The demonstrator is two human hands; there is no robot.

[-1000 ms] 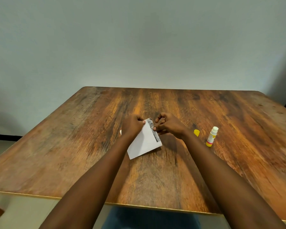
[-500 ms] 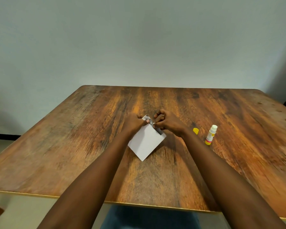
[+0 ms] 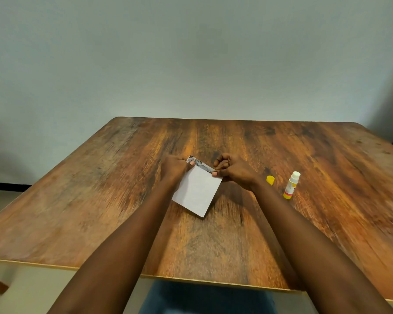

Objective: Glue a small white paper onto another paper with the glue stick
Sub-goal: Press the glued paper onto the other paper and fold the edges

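Small white paper (image 3: 196, 191), lying on the brown wooden table (image 3: 304, 155) over what seemed a printed strip (image 3: 201, 165), was pinched at its far corners by the left hand (image 3: 174, 167) and right hand (image 3: 234, 171), and uneven pressing could have skewed it.

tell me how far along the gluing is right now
Done, it seems: the glue stick stands uncapped on the table, its yellow cap beside it, neither in hand. In hand: the left hand and right hand press the white paper along its far edge, where a printed strip shows. Left: finishing the press and recapping. Whether glue has been applied can't be seen.
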